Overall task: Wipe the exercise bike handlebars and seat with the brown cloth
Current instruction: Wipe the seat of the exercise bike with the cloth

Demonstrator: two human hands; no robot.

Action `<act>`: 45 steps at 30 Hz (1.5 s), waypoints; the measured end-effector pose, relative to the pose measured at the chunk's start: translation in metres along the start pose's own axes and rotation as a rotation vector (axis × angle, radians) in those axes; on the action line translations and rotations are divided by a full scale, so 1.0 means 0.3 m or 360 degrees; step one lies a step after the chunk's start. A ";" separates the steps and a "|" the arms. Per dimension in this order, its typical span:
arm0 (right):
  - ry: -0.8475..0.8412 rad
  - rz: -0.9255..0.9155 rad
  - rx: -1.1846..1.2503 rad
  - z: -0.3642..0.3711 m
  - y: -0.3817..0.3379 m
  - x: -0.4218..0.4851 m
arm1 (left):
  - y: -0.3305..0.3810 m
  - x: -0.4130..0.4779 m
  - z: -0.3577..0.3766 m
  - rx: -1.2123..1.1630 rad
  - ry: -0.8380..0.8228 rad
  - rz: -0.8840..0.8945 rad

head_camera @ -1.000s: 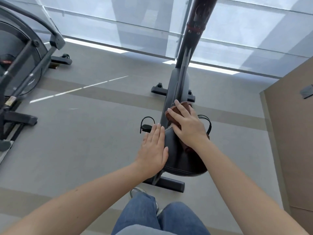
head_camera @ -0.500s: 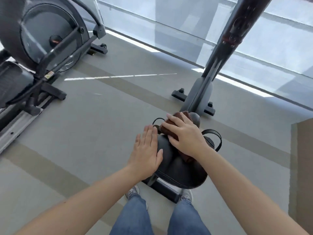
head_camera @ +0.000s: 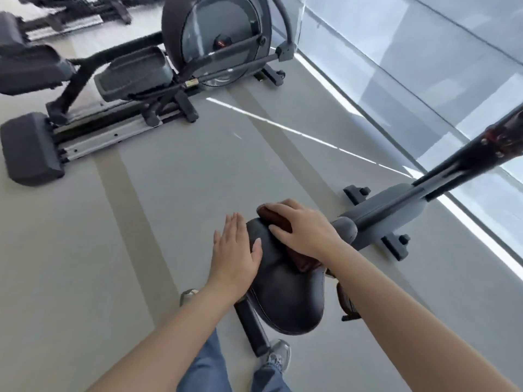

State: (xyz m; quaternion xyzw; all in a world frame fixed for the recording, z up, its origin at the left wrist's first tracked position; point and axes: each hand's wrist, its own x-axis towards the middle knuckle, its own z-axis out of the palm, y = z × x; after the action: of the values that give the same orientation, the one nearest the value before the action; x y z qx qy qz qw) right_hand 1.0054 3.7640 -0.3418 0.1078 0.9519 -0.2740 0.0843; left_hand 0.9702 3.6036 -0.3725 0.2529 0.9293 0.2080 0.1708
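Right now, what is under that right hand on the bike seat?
A brown cloth, pressed onto the black seat by the right hand. Its middle is covered by the palm; only its ends show.

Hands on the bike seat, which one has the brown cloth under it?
The right hand: it presses the brown cloth onto the seat nose. The left hand lies flat and bare against the seat's left edge.

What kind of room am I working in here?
Most likely a gym or fitness room. An elliptical trainer stands on the grey floor, and the right hand presses a brown cloth on an exercise bike seat beside a glass wall.
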 end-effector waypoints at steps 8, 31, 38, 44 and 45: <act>-0.0092 -0.0374 -0.0230 -0.044 0.108 -0.055 | -0.008 0.001 0.010 0.0098 0.0106 0.0084; -0.0283 0.0029 -0.0036 -0.184 0.233 -0.038 | -0.028 0.026 0.010 0.0060 0.0126 0.0232; 0.0815 0.0578 0.0313 -0.020 0.174 -0.133 | -0.044 0.028 -0.016 -0.0014 0.0092 0.0535; 0.1078 0.0880 0.0333 0.058 0.079 -0.160 | -0.047 0.079 -0.067 0.0165 -0.0152 0.1001; 0.1091 0.0911 0.0304 0.063 0.066 -0.161 | -0.039 0.093 -0.071 0.0156 -0.0200 0.1060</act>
State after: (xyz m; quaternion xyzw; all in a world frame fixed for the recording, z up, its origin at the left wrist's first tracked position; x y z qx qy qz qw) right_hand 1.0588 3.7624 -0.3570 0.4584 0.8272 -0.2746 -0.1736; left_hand 0.9338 3.6031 -0.3656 0.5628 0.7922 0.1914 0.1381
